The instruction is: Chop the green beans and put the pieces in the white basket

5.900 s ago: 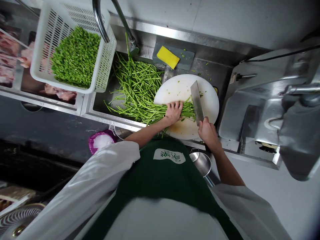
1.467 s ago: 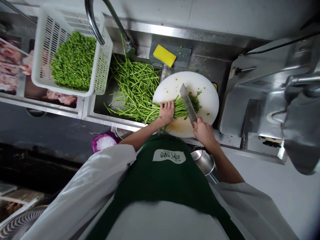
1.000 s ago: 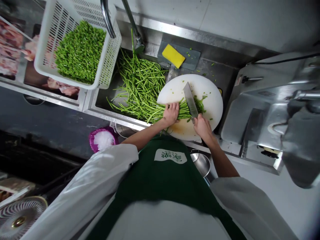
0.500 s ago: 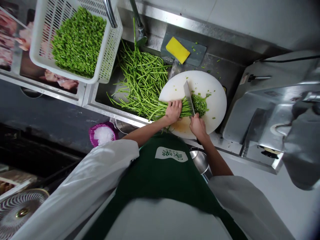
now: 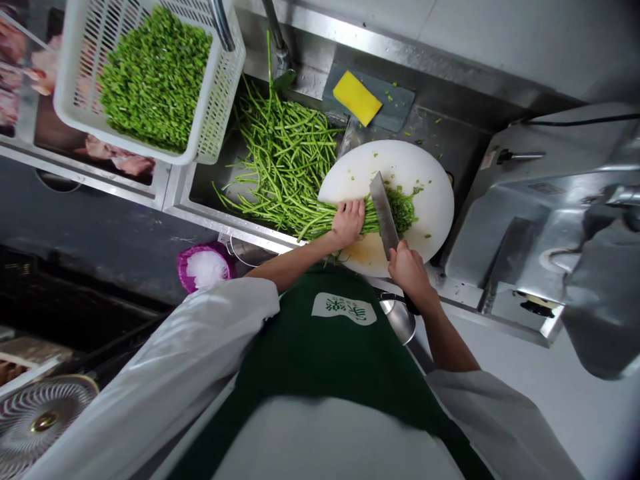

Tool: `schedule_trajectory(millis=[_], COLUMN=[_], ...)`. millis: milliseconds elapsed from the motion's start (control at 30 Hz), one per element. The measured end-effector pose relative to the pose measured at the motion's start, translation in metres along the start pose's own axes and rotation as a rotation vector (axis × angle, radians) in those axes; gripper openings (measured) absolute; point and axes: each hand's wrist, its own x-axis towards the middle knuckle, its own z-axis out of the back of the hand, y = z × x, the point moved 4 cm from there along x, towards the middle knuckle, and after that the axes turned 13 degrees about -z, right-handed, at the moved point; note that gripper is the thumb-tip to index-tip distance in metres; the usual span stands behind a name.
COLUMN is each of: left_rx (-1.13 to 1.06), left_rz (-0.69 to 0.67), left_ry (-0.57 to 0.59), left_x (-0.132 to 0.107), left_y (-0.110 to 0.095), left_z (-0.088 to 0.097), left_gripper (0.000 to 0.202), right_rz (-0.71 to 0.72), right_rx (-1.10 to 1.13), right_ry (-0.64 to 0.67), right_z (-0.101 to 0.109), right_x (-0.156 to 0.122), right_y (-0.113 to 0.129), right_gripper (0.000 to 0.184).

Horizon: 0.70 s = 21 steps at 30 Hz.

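Observation:
My left hand presses down on a bundle of long green stems lying across a round white cutting board. My right hand grips the handle of a cleaver, whose blade stands on the stems just right of my left fingers. A small heap of chopped green pieces lies on the board to the right of the blade. More uncut stems trail back into the steel sink.
A white slotted basket full of chopped greens sits over the sink's left edge, under a tap. A yellow sponge lies behind the board. A steel machine stands at the right. A purple bowl and a steel bowl sit below the counter edge.
The cleaver has chopped leftward along the bundle, and the heap of cut pieces on the board has grown. My left hand stays on the stems. The view has shifted slightly.

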Motion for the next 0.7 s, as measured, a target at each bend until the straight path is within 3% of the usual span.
schedule_trajectory(millis=[133,267,433,567,700], left_rx=[-0.009,0.012,0.033,0.014,0.042], left_rz=[0.004,0.014,0.004,-0.012,0.015], left_ry=[0.001,0.002,-0.013,0.010,0.029], left_x=[-0.002,-0.001,0.014,0.005,-0.018], left_y=[0.002,-0.002,-0.011,-0.003,-0.001], left_z=[-0.002,-0.001,0.006,0.011,0.007], left_gripper=[0.102,0.105,0.116,0.133,0.130], right_rz=[0.017,0.025,-0.027,-0.013,-0.029], right_rx=[0.057,0.101,0.098,0.112,0.116], right_ry=[-0.053,-0.065,-0.081,-0.097,-0.099], right_z=[-0.015,-0.018,-0.019,-0.024,-0.026], right_x=[0.032,0.050,0.049,0.041,0.036], right_y=[0.021,0.006,-0.024,-0.017,-0.006], right_gripper=[0.031,0.033,0.034,0.032,0.033])
